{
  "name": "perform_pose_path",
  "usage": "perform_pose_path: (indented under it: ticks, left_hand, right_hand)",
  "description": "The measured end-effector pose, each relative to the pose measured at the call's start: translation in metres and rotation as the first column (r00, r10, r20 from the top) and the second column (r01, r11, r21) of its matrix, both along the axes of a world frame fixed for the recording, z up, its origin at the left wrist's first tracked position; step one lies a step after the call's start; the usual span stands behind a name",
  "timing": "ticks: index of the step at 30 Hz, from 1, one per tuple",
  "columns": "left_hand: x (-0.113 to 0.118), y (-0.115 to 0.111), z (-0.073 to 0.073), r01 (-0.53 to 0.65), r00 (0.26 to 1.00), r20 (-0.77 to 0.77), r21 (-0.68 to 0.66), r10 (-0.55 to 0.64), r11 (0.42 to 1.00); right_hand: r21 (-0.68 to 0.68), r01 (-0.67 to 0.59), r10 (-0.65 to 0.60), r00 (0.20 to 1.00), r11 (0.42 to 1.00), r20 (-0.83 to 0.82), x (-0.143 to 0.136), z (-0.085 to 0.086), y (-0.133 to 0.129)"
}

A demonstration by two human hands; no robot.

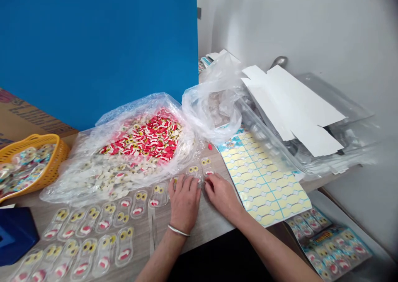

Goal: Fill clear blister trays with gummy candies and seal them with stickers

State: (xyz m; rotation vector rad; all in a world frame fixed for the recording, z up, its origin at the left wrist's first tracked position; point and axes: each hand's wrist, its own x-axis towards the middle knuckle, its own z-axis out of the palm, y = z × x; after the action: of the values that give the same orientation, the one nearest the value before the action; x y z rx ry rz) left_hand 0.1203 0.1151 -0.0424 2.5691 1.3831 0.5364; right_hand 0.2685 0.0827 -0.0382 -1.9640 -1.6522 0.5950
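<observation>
Clear plastic shells, each with a pair of yellow eye pieces and a red-and-white mouth piece, stand in rows on the grey table. My left hand [185,201] is bent over the far right end of the upper row, its fingertips on a clear plastic shell [193,170]; its thumb is hidden. Beside it, my right hand [222,195] has thumb and forefinger pinched together at the lower edge of the last shell [206,163]. Whatever lies between those fingertips is too small to make out. An open clear bag [143,145] of loose red, white and yellow pieces lies beyond my hands.
At left are a yellow basket [57,161] of filled shells and a dark blue holder [18,234]. Yellow printed card sheets [264,178] lie right of my hands. Behind them, a clear tub [267,137] carries white card [292,103]. Finished packs [338,249] sit lower right.
</observation>
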Motion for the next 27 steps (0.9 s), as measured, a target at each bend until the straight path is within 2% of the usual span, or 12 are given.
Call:
perform_pose_path:
  ticks: [5, 13, 16, 18, 21, 23, 27]
  left_hand:
    - [0.002, 0.008, -0.001, 0.051, 0.999, -0.018, -0.034, -0.051, 0.998]
    - [0.007, 0.017, -0.002, 0.098, 0.993, -0.063, -0.007, -0.098, 0.995]
    - [0.006, 0.017, 0.000, 0.110, 0.992, -0.064, 0.040, -0.107, 0.993]
    - [0.005, 0.016, 0.003, 0.110, 0.993, -0.043, 0.081, -0.106, 0.991]
    - [0.007, 0.013, 0.009, 0.110, 0.994, 0.003, 0.145, -0.112, 0.983]
    - [0.011, 0.011, 0.013, 0.125, 0.990, 0.033, 0.193, -0.134, 0.973]
    - [0.018, 0.013, 0.014, 0.176, 0.972, 0.097, 0.291, -0.212, 0.940]
  right_hand:
    - [-0.012, -0.052, 0.052, 0.998, 0.999, -0.020, 0.000, -0.002, 0.004]
    - [-0.013, -0.026, 0.026, 1.000, 1.000, -0.018, -0.001, 0.004, 0.005]
    - [0.006, -0.021, 0.021, 1.000, 1.000, -0.020, 0.015, 0.010, 0.003]
    - [0.016, 0.013, -0.013, 1.000, 1.000, 0.017, 0.035, 0.016, 0.010]
    - [0.069, 0.112, -0.121, 0.982, 0.991, 0.144, 0.077, 0.028, 0.044]
    - [0.113, 0.155, -0.177, 0.956, 0.982, 0.232, 0.105, 0.036, 0.081]
    - [0.089, 0.155, -0.175, 0.937, 0.984, 0.301, 0.147, 0.039, 0.162]
